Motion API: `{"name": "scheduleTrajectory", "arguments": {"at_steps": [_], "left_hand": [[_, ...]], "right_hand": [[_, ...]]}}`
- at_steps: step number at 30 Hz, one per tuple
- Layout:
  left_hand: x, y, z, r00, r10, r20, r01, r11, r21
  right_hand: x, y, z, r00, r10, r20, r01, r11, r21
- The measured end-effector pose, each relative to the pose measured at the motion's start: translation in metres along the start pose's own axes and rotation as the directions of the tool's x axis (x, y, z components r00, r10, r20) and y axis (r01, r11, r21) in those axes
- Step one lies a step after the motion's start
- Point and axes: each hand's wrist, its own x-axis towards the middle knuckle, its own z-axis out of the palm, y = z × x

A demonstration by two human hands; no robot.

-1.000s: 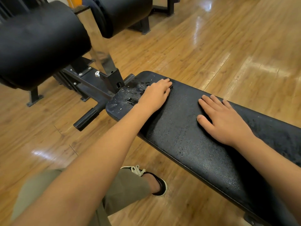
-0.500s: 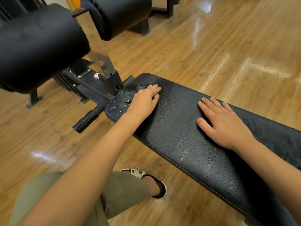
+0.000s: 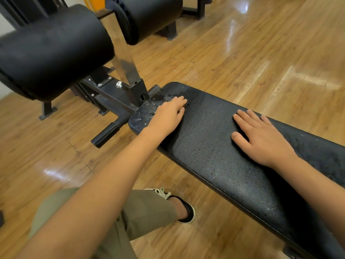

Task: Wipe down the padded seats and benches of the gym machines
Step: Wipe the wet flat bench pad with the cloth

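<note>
Wood floor, metal frame parts and a shoe

A glossy plank floor (image 3: pixel 261 53) fills the scene; at ten o'clock a chrome upright post (image 3: pixel 122 55) slots into a black bracket (image 3: pixel 139 91), a black grip handle (image 3: pixel 105 135) at nine o'clock, a black-and-white shoe (image 3: pixel 183 208) at six o'clock beside olive trousers (image 3: pixel 141 215).

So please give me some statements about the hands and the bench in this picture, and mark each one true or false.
1. Both hands lie on the black bench pad. True.
2. The left hand is near the worn, cracked end of the pad. True.
3. The right hand is clenched in a fist. False: it lies flat, fingers spread.
4. A bright towel covers the pad. False: no towel shows; whether the left hand covers a cloth cannot be told.
5. The floor is wooden. True.
</note>
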Motion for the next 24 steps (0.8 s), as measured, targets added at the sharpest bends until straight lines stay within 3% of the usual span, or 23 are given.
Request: {"name": "scheduleTrajectory", "arguments": {"at_steps": [5, 11, 19, 24], "left_hand": [[-0.074, -0.023, -0.007, 0.995, -0.084, -0.062, 0.080, 0.995, -0.065], [-0.041, -0.008, -0.008, 0.995, -0.102, -0.008, 0.102, 0.994, 0.049], [-0.089, -0.028, -0.022, 0.984, -0.162, -0.070, 0.153, 0.981, -0.117], [-0.117, -0.029, -0.022, 0.981, -0.172, -0.091, 0.168, 0.985, -0.048]], "right_hand": [[0.001, 0.000, 0.001, 1.000, -0.004, 0.005, 0.004, 1.000, -0.007], [0.001, 0.000, -0.001, 1.000, -0.003, 0.018, 0.003, 1.000, 0.006], [0.000, 0.000, -0.003, 1.000, 0.000, 0.029, -0.001, 1.000, 0.022], [0.000, 0.000, -0.003, 0.999, 0.005, 0.039, -0.006, 0.999, 0.037]]}}
